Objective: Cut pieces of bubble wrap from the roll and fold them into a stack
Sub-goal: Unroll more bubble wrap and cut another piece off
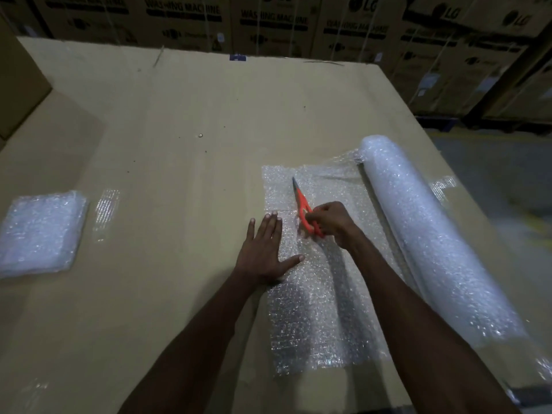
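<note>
A thick roll of bubble wrap [433, 234] lies on the right of the cardboard surface [179, 130]. An unrolled sheet [316, 312] spreads from it towards the left. My right hand [328, 219] grips the handles of orange scissors [303, 204], whose blades point away across the sheet. Fingers straight, my left hand [264, 249] presses flat on the sheet's left edge. A stack of folded bubble wrap pieces [38, 234] sits at the far left.
Stacked washing machine cartons [268, 22] line the back. A brown box [18, 85] stands at the left rear. Bare floor [493, 174] shows beyond the surface's right edge.
</note>
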The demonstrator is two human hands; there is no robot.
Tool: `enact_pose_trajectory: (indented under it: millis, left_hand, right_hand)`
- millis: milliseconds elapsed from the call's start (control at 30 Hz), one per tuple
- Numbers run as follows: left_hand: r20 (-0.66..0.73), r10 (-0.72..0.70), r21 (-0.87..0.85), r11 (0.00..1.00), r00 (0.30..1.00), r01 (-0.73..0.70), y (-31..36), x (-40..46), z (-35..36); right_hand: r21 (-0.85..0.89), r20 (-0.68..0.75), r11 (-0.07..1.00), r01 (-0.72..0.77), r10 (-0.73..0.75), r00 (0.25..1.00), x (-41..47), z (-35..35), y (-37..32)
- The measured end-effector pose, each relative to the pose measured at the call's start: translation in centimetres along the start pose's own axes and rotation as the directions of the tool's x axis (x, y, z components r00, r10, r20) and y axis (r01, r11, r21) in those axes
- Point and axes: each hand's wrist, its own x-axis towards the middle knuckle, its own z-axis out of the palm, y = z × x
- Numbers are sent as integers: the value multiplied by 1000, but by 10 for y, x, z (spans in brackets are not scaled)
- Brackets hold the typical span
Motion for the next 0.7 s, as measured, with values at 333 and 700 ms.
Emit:
enact_pose_trajectory:
  millis: [333,700]
  left_hand:
    - [-27,50,55,997,998,-49,2,-1,-5]
    - [-28,132,50,990,991,-130,59,-64,11]
  right_hand:
    - [489,-216,872,6,114,970,-101,-25,49]
    - [546,-37,834,-85,125,991,-195,-36,107]
